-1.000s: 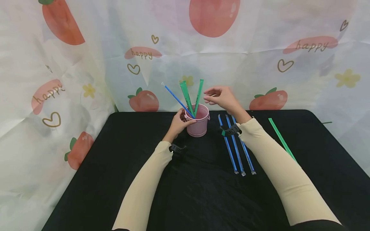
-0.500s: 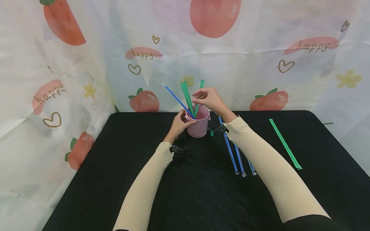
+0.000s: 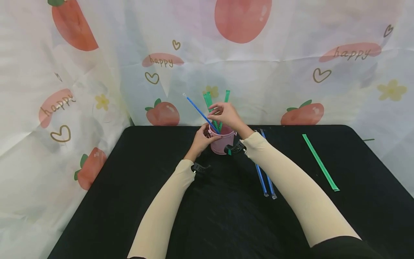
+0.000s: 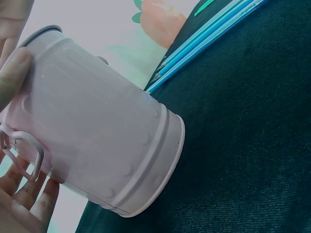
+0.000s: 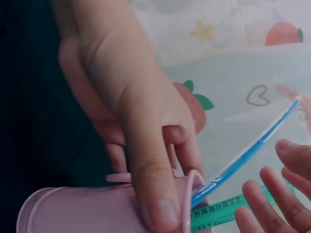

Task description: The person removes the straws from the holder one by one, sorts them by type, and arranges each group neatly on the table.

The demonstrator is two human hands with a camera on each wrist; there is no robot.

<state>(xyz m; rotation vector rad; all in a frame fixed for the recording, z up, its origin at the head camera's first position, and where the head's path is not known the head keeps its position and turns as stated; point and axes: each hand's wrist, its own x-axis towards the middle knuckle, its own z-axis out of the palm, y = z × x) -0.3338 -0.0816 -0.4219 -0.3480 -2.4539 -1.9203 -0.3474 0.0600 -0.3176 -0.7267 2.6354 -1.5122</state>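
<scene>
A small pink metal bucket [image 3: 218,146] stands near the table's back edge. My left hand [image 3: 199,142] grips its side, thumb near the rim, as the left wrist view also shows. One blue straw in clear wrap [image 3: 197,108] leans out of the bucket toward the left. Long green printed packets [image 3: 207,96] stand in it as well, partly hidden by my right hand [image 3: 228,116]. That hand hovers over the bucket's mouth with its fingers apart. In the right wrist view its fingertips [image 5: 265,204] lie in front of a green packet [image 5: 218,213], beside the blue straw; no grip shows.
Blue wrapped straws [image 3: 260,180] lie on the black tablecloth [image 3: 223,208], partly under my right forearm. Farther right lies a single green packet [image 3: 321,162]. A printed cloth backdrop [image 3: 258,79] hangs close behind the table.
My right hand has moved left and slightly down, from the right of the bucket to above its mouth. My left hand stays on the bucket, and the straw and packets stand as before.
</scene>
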